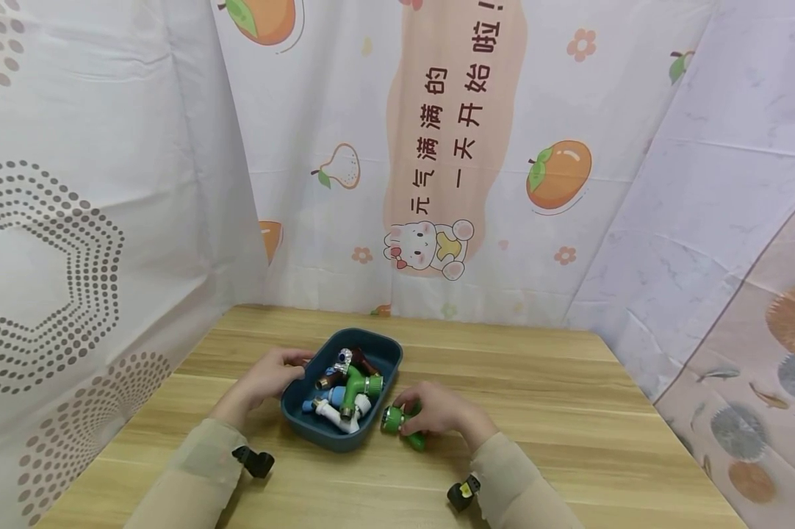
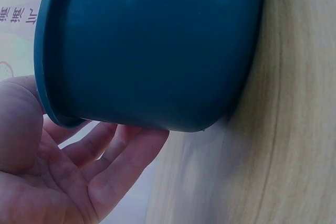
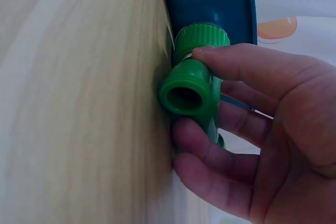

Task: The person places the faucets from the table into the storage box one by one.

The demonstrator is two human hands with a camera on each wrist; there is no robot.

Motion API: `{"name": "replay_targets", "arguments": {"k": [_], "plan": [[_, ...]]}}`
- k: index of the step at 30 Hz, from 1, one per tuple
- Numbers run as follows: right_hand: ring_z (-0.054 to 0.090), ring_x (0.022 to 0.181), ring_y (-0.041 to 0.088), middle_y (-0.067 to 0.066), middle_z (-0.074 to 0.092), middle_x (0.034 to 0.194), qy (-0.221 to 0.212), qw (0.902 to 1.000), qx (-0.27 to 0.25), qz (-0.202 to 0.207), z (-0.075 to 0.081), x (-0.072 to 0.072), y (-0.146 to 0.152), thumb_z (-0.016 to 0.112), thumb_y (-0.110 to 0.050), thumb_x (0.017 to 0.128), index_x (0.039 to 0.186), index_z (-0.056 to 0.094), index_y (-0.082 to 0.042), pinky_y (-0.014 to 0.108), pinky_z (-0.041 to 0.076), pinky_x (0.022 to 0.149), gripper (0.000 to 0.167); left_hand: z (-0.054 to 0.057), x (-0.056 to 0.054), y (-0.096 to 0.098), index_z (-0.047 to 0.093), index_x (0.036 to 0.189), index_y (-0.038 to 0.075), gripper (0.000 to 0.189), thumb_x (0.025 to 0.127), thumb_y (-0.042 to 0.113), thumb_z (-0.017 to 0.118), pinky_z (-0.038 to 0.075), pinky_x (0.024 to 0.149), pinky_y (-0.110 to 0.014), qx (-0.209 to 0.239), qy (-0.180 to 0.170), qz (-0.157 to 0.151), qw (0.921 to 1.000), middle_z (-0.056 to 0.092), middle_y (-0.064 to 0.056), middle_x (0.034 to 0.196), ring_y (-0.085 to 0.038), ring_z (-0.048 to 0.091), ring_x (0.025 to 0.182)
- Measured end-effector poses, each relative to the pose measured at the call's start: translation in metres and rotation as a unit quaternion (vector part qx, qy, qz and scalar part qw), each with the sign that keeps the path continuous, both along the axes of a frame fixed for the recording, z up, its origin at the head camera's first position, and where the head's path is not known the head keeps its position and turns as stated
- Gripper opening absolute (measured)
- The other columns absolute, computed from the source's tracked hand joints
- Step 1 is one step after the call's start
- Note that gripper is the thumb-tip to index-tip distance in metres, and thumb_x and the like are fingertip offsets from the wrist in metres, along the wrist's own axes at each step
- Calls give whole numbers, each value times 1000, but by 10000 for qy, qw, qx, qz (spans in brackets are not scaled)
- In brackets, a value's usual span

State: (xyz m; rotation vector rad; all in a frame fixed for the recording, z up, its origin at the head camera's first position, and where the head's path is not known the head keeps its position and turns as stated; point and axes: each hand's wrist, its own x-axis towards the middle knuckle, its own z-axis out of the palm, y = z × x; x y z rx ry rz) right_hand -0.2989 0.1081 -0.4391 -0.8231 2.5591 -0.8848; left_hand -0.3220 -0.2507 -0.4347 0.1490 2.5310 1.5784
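Observation:
A dark blue plastic bin (image 1: 336, 441) stands on the table, holding several pipe fittings or taps. My left hand (image 1: 273, 378) grips its left side, the thumb at the rim and the fingers (image 2: 126, 156) against the outer wall. Just right of the bin, my right hand (image 1: 437, 410) holds a green plastic tap (image 3: 191, 80) between thumb and fingers, low at the tabletop. This tap has a ribbed collar and a round open spout. Inside the bin lie another green tap (image 1: 354, 389), a white one (image 1: 334, 416), a blue one (image 1: 334, 397) and dark red ones (image 1: 366, 361).
The wooden table (image 1: 536, 411) extends to the right of and behind the bin. Printed curtains (image 1: 344, 242) hang at the back and on both sides. A small black wrist camera (image 1: 255, 461) sits on the left sleeve, another (image 1: 462, 494) on the right.

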Motion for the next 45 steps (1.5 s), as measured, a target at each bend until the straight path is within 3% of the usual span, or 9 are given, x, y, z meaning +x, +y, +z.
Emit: {"name": "replay_targets", "arguments": {"k": [30, 40, 45], "plan": [[63, 74, 10, 0, 70, 102, 203, 9997, -167, 4, 12, 1, 7, 83, -14, 81, 121, 74, -13, 28, 55, 61, 40, -1, 0, 0, 61, 140, 5, 47, 93, 3, 57, 59, 63, -41, 116, 12, -69, 9999, 64, -17, 123, -24, 65, 89], [62, 80, 11, -5, 67, 101, 272, 9994, -205, -100, 16, -1, 14, 83, -19, 83, 123, 74, -19, 30, 55, 64, 40, -3, -1, -1, 61, 140, 5, 47, 94, 4, 57, 59, 64, -41, 87, 9, -70, 9999, 64, -18, 125, -24, 65, 90], [63, 73, 13, -2, 67, 102, 274, 9990, -332, -153, 22, 1, 19, 81, -18, 85, 123, 74, -19, 32, 56, 60, 40, -2, 0, 0, 61, 140, 5, 47, 93, 4, 57, 59, 64, -41, 91, 12, -62, 9999, 64, -18, 124, -24, 65, 90]]}}
